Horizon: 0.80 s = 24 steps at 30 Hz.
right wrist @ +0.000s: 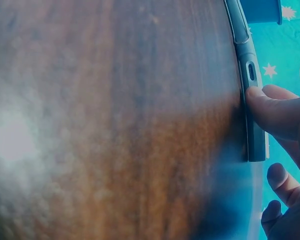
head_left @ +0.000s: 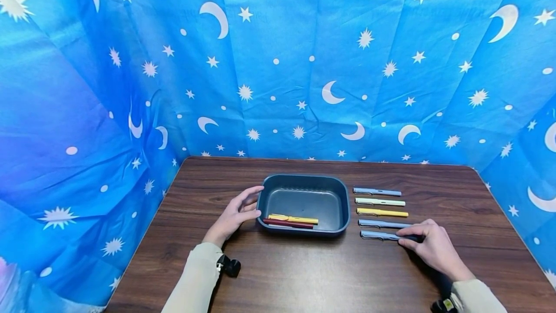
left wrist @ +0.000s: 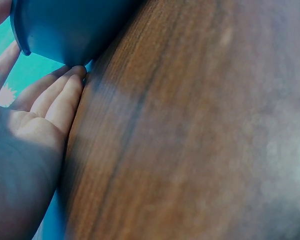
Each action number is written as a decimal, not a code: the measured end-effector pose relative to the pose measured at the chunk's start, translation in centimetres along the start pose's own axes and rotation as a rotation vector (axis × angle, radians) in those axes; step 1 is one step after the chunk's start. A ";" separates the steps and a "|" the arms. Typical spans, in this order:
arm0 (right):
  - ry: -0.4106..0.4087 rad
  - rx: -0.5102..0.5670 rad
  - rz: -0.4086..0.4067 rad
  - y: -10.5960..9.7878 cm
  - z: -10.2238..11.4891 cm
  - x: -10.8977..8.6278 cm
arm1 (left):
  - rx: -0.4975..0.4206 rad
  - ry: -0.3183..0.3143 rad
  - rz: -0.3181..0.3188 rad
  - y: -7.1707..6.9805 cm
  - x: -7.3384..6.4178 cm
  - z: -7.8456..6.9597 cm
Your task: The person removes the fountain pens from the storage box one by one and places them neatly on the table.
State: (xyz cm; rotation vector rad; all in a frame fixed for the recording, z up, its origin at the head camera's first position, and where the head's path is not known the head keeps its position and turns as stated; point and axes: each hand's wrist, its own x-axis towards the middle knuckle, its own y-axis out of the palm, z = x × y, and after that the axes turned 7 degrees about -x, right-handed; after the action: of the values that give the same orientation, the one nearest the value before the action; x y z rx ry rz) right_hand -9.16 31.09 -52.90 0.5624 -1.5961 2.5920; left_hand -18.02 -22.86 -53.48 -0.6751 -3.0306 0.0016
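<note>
My left hand (head_left: 232,217) rests against the left side of a dark blue-grey plastic bin (head_left: 305,177), fingers fairly straight along its rim and wall. In the left wrist view, its fingertips touch the bin (left wrist: 75,30) near the base. A yellow pen (head_left: 299,220) and a dark red pen (head_left: 288,224) lie inside along the near wall, with a pale strip beside them. Over to the right, my right hand (head_left: 434,248) pinches the nearest pen of a row, a grey-blue pen (head_left: 378,235), between thumb and fingers. That pen (right wrist: 244,47) appears to lie on the table.
Behind the held pen lie another blue pen (head_left: 382,223), a yellow pen (head_left: 384,212), a pale green pen (head_left: 380,202) and a light blue pen (head_left: 377,191), roughly parallel. The wooden table (head_left: 304,274) meets a blue star-and-moon curtain (head_left: 278,62) at the back.
</note>
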 end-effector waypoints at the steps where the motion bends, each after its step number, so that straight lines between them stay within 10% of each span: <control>1: -0.001 0.000 0.001 0.0 0.0 0.0 | 0.000 0.001 0.001 0.0 0.0 0.0; 24: 0.027 0.020 0.045 -0.2 0.2 0.2 | -0.011 0.011 0.009 0.1 0.0 0.0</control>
State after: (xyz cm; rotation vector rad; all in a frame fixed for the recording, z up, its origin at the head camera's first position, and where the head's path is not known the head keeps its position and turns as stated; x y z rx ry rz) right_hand -9.27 31.00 -52.53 0.4963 -1.5953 2.6388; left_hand -18.02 -22.79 -53.51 -0.6865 -3.0194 -0.0186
